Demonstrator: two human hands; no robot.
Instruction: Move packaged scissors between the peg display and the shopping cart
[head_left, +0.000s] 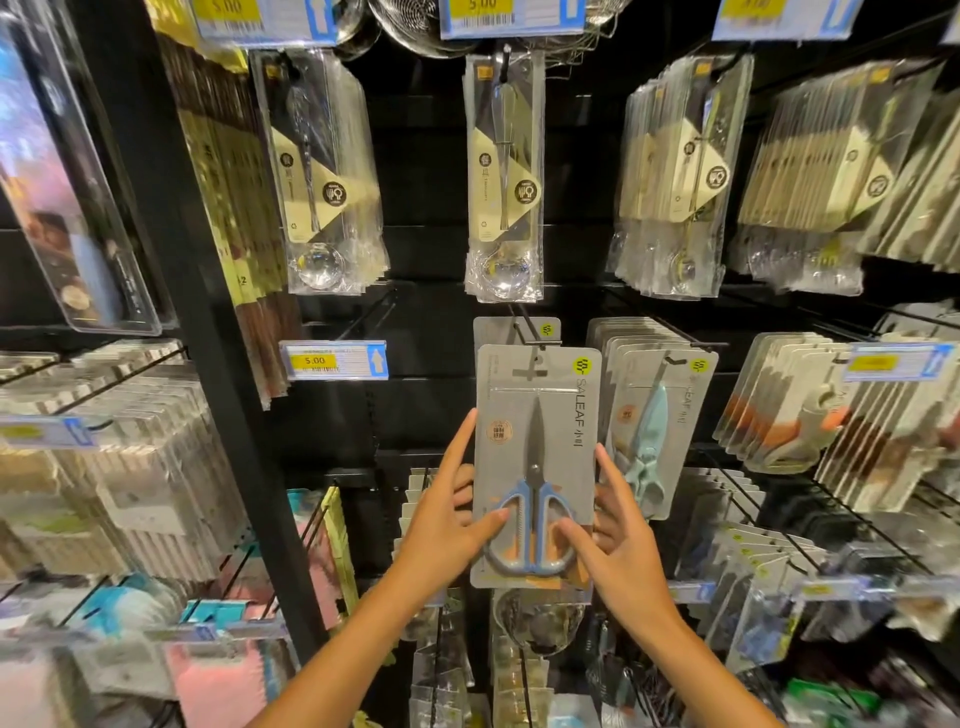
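Observation:
A grey card pack of blue-handled scissors (536, 467) is held upright in front of the peg display, its hang hole just below the tip of a black peg (530, 327). My left hand (447, 525) grips the pack's left edge, thumb on the front and index finger along the side. My right hand (618, 540) grips the right edge the same way. One more grey card (511, 330) hangs behind on that peg. The shopping cart is out of view.
To the right hangs a row of mint-handled scissors packs (654, 415). Packaged ladles and spoons (504, 176) fill the pegs above. A black shelf upright (208, 312) stands to the left, with a 5.00 price tag (332, 359) beside it. More packaged goods crowd the lower pegs.

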